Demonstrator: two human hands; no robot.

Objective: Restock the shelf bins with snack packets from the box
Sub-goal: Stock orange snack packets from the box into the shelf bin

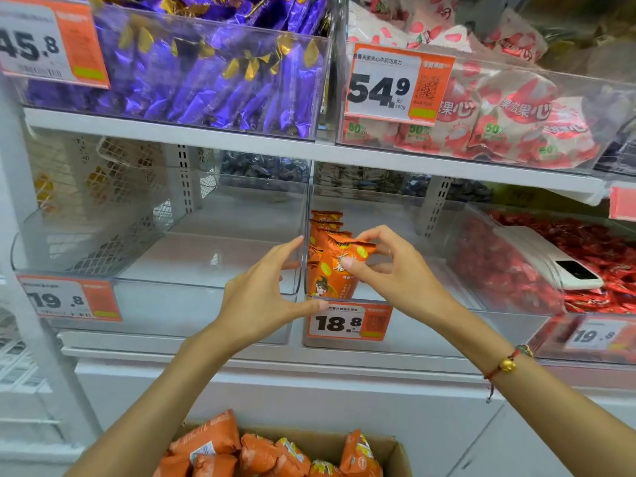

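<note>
The main risk was judged to be the upright row of orange snack packets (pixel 325 266) toppling forward or sideways: it was packed against the left wall of the clear shelf bin (pixel 395 325), with much of the bin floor to its right bare, so nothing was seen to brace it on that side. A careless release of the front packet could have tipped it over the low front lip, above the 18.8 price tag (pixel 347 322). A second risk was judged to lie with the left hand (pixel 261 290), which was spread at the divider between this bin and the empty bin (pixel 155 263) to the left; a nudge there could have shifted either bin on the shelf.

The front packet (pixel 340 259) was held by the right hand (pixel 389 266), its top edge pinched by curled fingers (pixel 370 235) from above and its face pressed by the thumb. The left hand's fingers were straight and spread wide, the fingertips at the bin's left wall and the thumb along the front lip near the tag; whether the packets themselves were touched could not be told through the clear plastic.

More orange packets were seen in the cardboard box (pixel 395 452) at the lower edge of the view, so restocking was judged far from finished.
</note>
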